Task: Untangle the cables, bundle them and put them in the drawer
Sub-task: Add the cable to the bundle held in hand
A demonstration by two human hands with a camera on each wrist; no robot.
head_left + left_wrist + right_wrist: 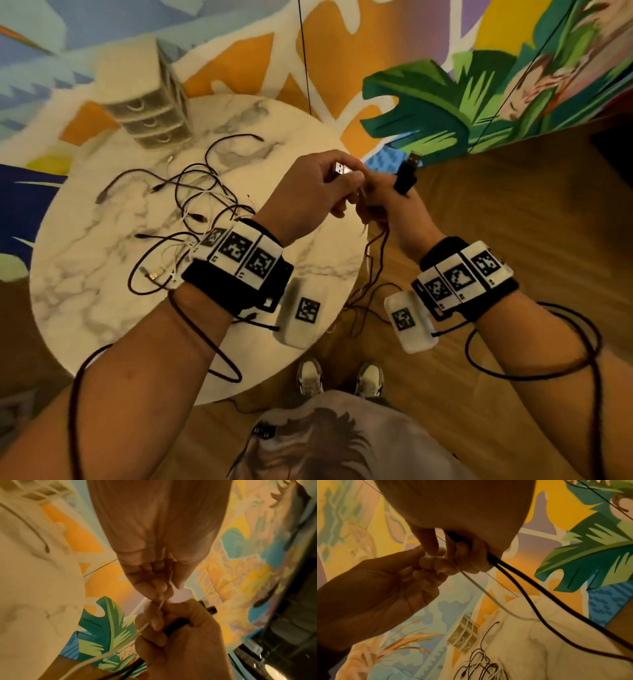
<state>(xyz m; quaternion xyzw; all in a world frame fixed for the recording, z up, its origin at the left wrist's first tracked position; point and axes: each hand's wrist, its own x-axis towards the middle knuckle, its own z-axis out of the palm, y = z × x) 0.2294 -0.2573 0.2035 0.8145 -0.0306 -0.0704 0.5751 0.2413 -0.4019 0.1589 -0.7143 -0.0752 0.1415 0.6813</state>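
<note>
My left hand pinches the white cable just below its silver USB plug. Close beside it, my right hand grips a black cable with the black USB plug sticking up. Both hands are raised past the round marble table's right edge. The held cables hang down from the hands towards the floor. A tangle of black and white cables lies on the table. The small drawer unit stands at the table's far left, drawers closed.
A colourful patterned rug lies beyond the table and wooden floor to the right. My shoes stand by the table's near edge. Sensor leads loop around both forearms.
</note>
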